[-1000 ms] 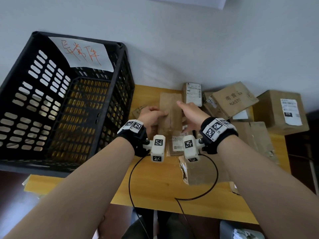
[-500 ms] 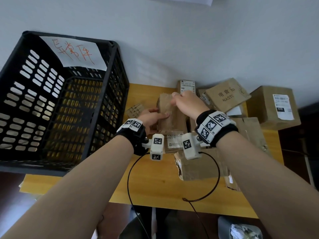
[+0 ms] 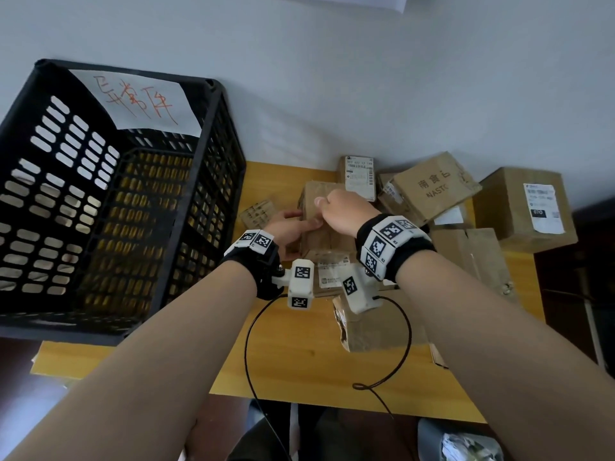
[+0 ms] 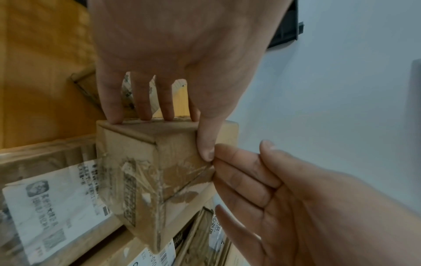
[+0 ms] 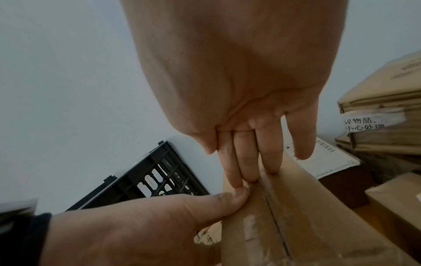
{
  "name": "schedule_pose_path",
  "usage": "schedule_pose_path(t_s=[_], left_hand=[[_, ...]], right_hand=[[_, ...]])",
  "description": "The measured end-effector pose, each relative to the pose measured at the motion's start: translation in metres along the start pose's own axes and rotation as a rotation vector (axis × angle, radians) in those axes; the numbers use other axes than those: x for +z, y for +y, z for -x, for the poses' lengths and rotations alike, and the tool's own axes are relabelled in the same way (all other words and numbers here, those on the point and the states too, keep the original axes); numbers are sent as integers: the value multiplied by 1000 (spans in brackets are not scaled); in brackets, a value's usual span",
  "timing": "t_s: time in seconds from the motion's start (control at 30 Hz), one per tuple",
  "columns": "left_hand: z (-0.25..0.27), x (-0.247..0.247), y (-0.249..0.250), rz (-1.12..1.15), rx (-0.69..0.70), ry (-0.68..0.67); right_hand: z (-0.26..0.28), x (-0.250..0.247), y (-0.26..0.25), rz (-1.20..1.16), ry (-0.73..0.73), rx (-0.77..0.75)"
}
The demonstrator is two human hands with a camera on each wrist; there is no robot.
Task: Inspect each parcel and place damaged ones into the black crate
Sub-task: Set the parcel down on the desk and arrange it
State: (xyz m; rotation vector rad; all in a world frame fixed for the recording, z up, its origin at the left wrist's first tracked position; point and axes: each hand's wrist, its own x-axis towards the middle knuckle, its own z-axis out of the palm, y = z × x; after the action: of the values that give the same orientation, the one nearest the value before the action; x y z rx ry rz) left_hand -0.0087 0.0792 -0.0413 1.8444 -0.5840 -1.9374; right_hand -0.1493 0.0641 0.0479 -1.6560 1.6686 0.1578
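Note:
A brown taped cardboard parcel (image 3: 316, 241) stands tilted above the pile at the table's middle. My left hand (image 3: 293, 227) grips its left side, with the fingers (image 4: 145, 111) over the far edge and the thumb on the near face (image 4: 141, 162). My right hand (image 3: 336, 211) reaches over the top. Its straight fingers (image 5: 250, 162) touch the parcel's edge (image 5: 284, 216) beside the left thumb, and its own thumb is off the box. The black crate (image 3: 50, 181) stands at the left and looks empty inside.
Other parcels crowd the right half of the wooden table (image 3: 293, 361): a labelled box (image 3: 359, 176), a crumpled "NASTC" box (image 3: 432, 188), a large box (image 3: 522, 211) and a torn box (image 3: 376, 327) near the front. A small printed carton (image 3: 258, 212) lies by the crate. A white sign (image 3: 139, 104) hangs on it.
My right hand has gone from the parcel's right side up over its top edge, close to the left thumb. The left hand keeps its hold, and the parcel stands more upright.

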Motion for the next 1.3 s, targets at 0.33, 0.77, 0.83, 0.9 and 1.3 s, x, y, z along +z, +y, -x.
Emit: schedule_pose_path(t_s=[0.33, 0.77, 0.83, 0.9, 1.3], left_hand=[[5, -2, -5, -47, -52, -53], [10, 4, -5, 32, 127, 53], [8, 5, -6, 22, 131, 71], [5, 6, -8, 21, 120, 82], [-2, 15, -10, -17, 105, 86]], right_hand=[[7, -25, 27, -240, 180, 39], [8, -19, 46, -684, 128, 229], [9, -13, 51, -680, 100, 245], [8, -7, 57, -669, 27, 269], [10, -8, 32, -303, -2, 20]])
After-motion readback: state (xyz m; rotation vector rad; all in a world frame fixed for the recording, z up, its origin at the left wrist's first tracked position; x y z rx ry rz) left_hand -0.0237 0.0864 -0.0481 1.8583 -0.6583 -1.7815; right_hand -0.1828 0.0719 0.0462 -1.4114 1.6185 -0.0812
